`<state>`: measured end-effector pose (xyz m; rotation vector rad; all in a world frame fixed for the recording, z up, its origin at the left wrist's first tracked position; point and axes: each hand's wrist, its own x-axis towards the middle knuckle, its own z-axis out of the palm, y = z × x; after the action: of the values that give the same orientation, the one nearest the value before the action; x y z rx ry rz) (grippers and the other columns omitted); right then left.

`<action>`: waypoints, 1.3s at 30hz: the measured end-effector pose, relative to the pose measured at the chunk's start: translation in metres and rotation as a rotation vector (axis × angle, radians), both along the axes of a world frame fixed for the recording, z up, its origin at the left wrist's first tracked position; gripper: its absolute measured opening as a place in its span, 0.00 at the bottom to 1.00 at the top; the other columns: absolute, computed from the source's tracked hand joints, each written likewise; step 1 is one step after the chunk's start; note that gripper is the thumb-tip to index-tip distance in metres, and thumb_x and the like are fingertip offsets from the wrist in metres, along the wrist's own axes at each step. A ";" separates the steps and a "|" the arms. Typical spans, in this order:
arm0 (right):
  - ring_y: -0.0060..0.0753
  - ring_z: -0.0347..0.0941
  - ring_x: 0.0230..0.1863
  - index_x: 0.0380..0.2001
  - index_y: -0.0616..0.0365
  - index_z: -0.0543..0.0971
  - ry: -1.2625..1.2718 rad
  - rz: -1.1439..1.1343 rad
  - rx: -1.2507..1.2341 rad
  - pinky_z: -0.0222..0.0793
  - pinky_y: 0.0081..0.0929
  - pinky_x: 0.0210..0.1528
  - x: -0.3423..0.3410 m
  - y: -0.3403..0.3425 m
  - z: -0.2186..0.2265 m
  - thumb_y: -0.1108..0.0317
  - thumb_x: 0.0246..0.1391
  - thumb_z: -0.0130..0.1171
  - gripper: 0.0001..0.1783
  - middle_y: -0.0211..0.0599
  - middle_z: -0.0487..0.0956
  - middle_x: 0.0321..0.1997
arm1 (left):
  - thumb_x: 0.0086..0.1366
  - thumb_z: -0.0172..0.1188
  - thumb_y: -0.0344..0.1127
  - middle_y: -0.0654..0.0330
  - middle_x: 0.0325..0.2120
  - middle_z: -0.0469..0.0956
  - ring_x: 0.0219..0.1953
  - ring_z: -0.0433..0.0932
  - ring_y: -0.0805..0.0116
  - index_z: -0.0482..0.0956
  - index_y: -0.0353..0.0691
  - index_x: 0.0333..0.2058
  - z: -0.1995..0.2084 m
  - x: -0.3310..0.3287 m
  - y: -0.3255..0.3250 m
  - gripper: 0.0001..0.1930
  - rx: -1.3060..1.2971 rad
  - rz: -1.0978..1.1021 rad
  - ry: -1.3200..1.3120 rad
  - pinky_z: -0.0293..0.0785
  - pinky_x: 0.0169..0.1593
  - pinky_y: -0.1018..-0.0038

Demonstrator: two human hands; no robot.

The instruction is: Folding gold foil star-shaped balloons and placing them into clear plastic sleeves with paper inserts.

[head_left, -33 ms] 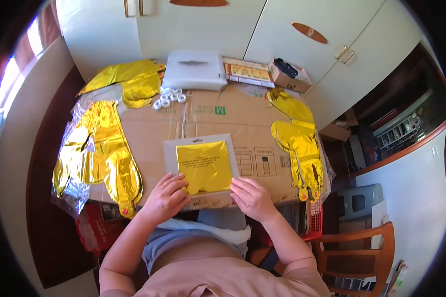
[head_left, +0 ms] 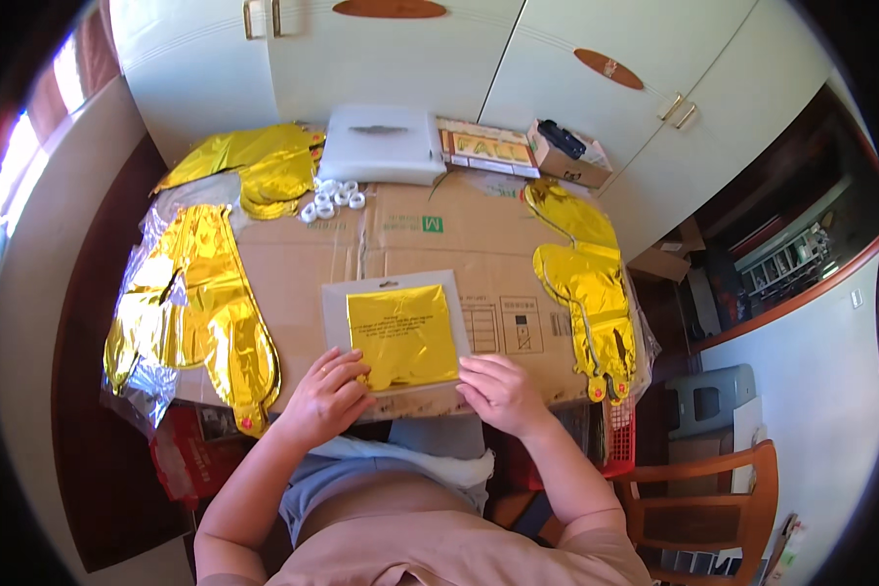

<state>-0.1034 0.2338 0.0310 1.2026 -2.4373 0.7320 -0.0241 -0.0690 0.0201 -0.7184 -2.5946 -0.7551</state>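
Presently, left hand (head_left: 327, 396) and right hand (head_left: 498, 391) pinching the near corners of a clear packet of folded gold foil (head_left: 400, 337), flat on cardboard sheet (head_left: 410, 230). Unfolded gold foil balloons left (head_left: 210, 313) and right (head_left: 586, 278).

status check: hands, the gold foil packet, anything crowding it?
Left hand and right hand both on the near edge of the foil packet, flat on the cardboard. Gold balloons lie either side, clear of it.

Nothing has shifted between the two views

Both hands, left hand (head_left: 330, 396) and right hand (head_left: 498, 391), rest as before at the near edge of the clear packet of folded gold foil (head_left: 400, 335); the packet lies unmoved.
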 end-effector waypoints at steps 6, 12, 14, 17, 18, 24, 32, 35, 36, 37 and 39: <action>0.47 0.78 0.34 0.29 0.55 0.82 -0.153 -0.216 -0.106 0.75 0.40 0.37 -0.141 0.002 0.023 0.62 0.54 0.65 0.08 0.38 0.80 0.30 | 0.54 0.71 0.34 0.56 0.43 0.78 0.56 0.76 0.53 0.76 0.40 0.28 0.004 -0.001 0.003 0.10 0.014 0.014 0.020 0.69 0.62 0.52; 0.47 0.79 0.41 0.33 0.56 0.83 0.151 -0.372 0.259 0.75 0.43 0.44 -0.303 -0.034 -0.002 0.63 0.54 0.62 0.09 0.43 0.81 0.37 | 0.53 0.71 0.35 0.57 0.43 0.78 0.56 0.76 0.55 0.74 0.42 0.27 0.008 -0.003 0.003 0.12 0.035 0.015 -0.001 0.69 0.62 0.54; 0.49 0.79 0.43 0.31 0.57 0.83 0.254 -0.396 0.475 0.75 0.45 0.45 -0.325 -0.046 -0.007 0.64 0.54 0.58 0.09 0.43 0.81 0.38 | 0.52 0.72 0.34 0.57 0.43 0.78 0.56 0.76 0.55 0.73 0.43 0.27 0.006 -0.002 0.001 0.13 0.045 0.020 -0.011 0.70 0.61 0.53; 0.47 0.80 0.40 0.27 0.57 0.83 0.330 -0.342 0.542 0.75 0.44 0.44 -0.331 -0.055 -0.009 0.69 0.54 0.52 0.11 0.43 0.82 0.35 | 0.52 0.72 0.35 0.57 0.44 0.78 0.56 0.76 0.56 0.75 0.43 0.31 0.005 -0.002 -0.001 0.13 0.034 0.032 -0.017 0.70 0.61 0.54; 0.46 0.81 0.39 0.28 0.57 0.83 0.348 -0.335 0.584 0.74 0.43 0.44 -0.329 -0.057 -0.008 0.70 0.54 0.51 0.11 0.43 0.83 0.35 | 0.52 0.72 0.35 0.57 0.44 0.78 0.56 0.76 0.56 0.76 0.43 0.32 0.004 0.000 0.000 0.13 0.034 0.032 -0.024 0.70 0.61 0.55; 0.46 0.79 0.32 0.26 0.54 0.78 0.567 -0.310 0.321 0.72 0.45 0.36 -0.336 -0.046 -0.024 0.69 0.52 0.55 0.05 0.38 0.80 0.28 | 0.51 0.72 0.35 0.58 0.45 0.78 0.57 0.75 0.55 0.79 0.43 0.40 0.005 0.001 -0.001 0.17 0.047 0.039 -0.027 0.67 0.63 0.53; 0.45 0.81 0.28 0.34 0.53 0.73 -0.078 -0.187 0.024 0.76 0.39 0.29 -0.139 -0.006 0.009 0.67 0.58 0.59 0.05 0.42 0.82 0.28 | 0.52 0.68 0.34 0.55 0.47 0.75 0.59 0.72 0.53 0.78 0.42 0.43 0.023 -0.008 0.017 0.18 0.024 -0.081 0.028 0.65 0.64 0.53; 0.39 0.79 0.27 0.38 0.55 0.75 -0.286 -0.177 -0.105 0.75 0.34 0.30 -0.058 0.014 0.018 0.71 0.58 0.60 0.06 0.39 0.79 0.28 | 0.52 0.69 0.33 0.53 0.48 0.74 0.57 0.73 0.50 0.77 0.41 0.45 0.020 -0.022 0.031 0.20 -0.010 -0.131 0.032 0.67 0.63 0.52; 0.37 0.78 0.28 0.38 0.56 0.75 -0.343 -0.175 -0.119 0.74 0.32 0.31 -0.035 0.019 0.017 0.72 0.58 0.60 0.06 0.39 0.77 0.28 | 0.51 0.70 0.33 0.53 0.49 0.74 0.56 0.73 0.49 0.77 0.41 0.46 0.016 -0.027 0.033 0.22 -0.023 -0.150 0.035 0.67 0.62 0.52; 0.37 0.77 0.29 0.38 0.57 0.75 -0.361 -0.168 -0.140 0.74 0.31 0.32 -0.014 0.022 0.016 0.73 0.58 0.59 0.05 0.39 0.76 0.30 | 0.53 0.69 0.31 0.53 0.47 0.75 0.53 0.75 0.49 0.77 0.39 0.44 0.014 -0.031 0.035 0.19 -0.036 -0.161 0.041 0.69 0.61 0.53; 0.38 0.76 0.31 0.37 0.60 0.74 -0.423 -0.185 -0.196 0.72 0.32 0.34 0.021 0.025 0.008 0.76 0.57 0.60 0.05 0.41 0.74 0.33 | 0.53 0.68 0.30 0.53 0.46 0.76 0.52 0.76 0.50 0.77 0.39 0.42 0.003 -0.036 0.036 0.16 -0.002 -0.180 0.032 0.70 0.60 0.54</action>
<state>-0.0820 0.2586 0.0392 0.7976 -2.6775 1.2376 -0.0596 -0.0327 0.0234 -0.9670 -2.5269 -0.7859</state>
